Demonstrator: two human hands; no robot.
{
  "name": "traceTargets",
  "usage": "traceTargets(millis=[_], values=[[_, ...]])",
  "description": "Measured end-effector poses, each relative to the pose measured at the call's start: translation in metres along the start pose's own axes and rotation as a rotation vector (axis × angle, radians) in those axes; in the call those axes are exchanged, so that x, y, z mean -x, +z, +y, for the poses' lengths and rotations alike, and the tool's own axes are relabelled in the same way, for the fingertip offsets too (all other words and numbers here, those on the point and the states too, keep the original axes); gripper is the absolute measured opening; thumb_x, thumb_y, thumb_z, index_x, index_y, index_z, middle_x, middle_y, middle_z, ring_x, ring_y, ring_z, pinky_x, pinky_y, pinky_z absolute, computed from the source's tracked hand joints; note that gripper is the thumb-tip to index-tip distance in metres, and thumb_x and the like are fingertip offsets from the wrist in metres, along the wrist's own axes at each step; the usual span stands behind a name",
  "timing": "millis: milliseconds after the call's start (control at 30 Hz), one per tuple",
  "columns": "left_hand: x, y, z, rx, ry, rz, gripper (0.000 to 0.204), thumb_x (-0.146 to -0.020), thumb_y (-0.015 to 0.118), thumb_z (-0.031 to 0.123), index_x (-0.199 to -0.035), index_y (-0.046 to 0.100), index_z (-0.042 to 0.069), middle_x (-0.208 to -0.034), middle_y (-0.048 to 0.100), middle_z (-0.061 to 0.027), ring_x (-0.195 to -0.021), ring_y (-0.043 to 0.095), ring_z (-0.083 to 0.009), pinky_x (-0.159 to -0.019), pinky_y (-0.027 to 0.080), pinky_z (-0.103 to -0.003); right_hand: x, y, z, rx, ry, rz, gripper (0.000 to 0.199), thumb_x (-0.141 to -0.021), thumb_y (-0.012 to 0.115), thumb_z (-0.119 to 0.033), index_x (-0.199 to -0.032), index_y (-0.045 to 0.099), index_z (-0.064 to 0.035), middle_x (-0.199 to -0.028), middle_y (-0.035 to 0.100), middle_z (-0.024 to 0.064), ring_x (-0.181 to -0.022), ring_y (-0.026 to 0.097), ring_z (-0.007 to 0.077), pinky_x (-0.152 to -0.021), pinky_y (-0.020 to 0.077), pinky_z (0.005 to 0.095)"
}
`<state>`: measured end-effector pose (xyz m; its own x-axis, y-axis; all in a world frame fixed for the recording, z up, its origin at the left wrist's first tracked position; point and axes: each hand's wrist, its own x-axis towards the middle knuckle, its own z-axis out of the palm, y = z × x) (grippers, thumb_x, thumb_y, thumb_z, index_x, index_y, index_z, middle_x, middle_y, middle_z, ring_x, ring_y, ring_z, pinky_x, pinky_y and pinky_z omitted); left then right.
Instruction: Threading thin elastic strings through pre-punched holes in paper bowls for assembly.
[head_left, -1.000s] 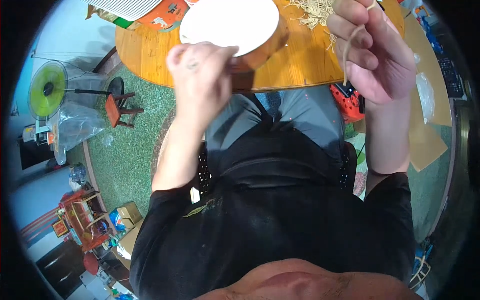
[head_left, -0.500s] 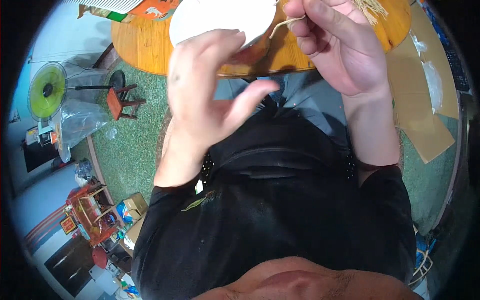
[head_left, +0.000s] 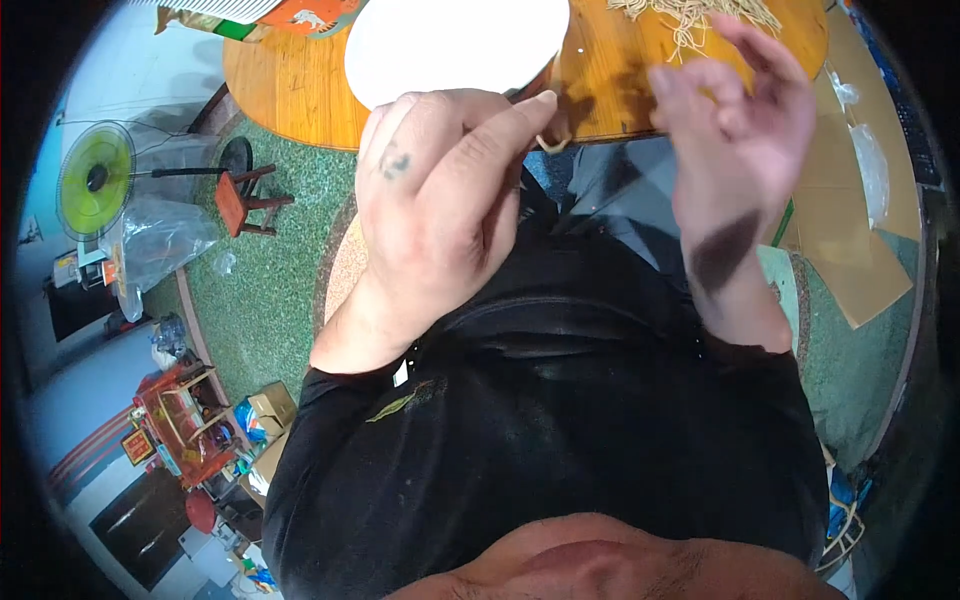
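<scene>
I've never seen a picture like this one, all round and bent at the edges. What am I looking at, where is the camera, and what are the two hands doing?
There is no machine here: a person wears a wide fisheye camera on the head, looking straight down, which is why straight edges curve near the rim. The dark shape filling the lower middle is the person's own black top.

The left hand and the right hand are raised in front of a round wooden table. On the table sit a white plate and a loose heap of pale straw-like strands. A short pale strand shows just at the left hand's fingertips, apparently pinched there. The right hand is spread open and seems to hold nothing.

On the green floor to the left stand a green fan and a small red stool; flattened cardboard lies to the right.
</scene>
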<state>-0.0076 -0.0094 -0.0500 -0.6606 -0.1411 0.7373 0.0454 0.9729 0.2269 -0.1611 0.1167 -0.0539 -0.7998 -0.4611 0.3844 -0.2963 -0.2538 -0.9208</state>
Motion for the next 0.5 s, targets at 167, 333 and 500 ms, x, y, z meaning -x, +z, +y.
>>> traceTargets(millis=[167,333,500], values=[[0.007,-0.002,0.001,-0.060,0.120,-0.033,0.037,-0.074,0.076,0.000,-0.111,0.074,0.003,-0.087,0.069,-0.0022,-0.077,0.066,-0.0191,-0.070,0.046,-0.032,0.039,-0.005,0.023,-0.043,-0.193,-0.439,0.062,-0.078,0.086,-0.003,-0.136,0.062,-0.0026,-0.111,0.073,0.0090,-0.073,0.071,0.0102,-0.052,0.0509,0.0217],[0.016,-0.007,0.006,-0.015,0.052,-0.064,0.038,-0.073,0.086,-0.002,-0.108,0.072,0.004,-0.089,0.074,-0.0059,-0.077,0.069,-0.0214,-0.072,0.050,-0.034,0.038,0.001,0.037,0.070,-0.294,-0.487,0.036,-0.078,0.087,-0.007,-0.111,0.072,-0.0032,-0.098,0.074,0.0100,-0.077,0.073,0.0174,-0.060,0.0560,0.0288],[0.019,-0.011,-0.008,-0.042,0.138,-0.114,0.035,-0.074,0.077,-0.004,-0.108,0.072,0.005,-0.089,0.072,-0.0034,-0.080,0.069,-0.0208,-0.073,0.049,-0.033,0.037,0.003,0.038,0.137,-0.385,-0.461,0.015,-0.081,0.082,-0.003,-0.092,0.072,-0.0038,-0.086,0.073,0.0092,-0.076,0.072,0.0240,-0.066,0.0572,0.0330]])
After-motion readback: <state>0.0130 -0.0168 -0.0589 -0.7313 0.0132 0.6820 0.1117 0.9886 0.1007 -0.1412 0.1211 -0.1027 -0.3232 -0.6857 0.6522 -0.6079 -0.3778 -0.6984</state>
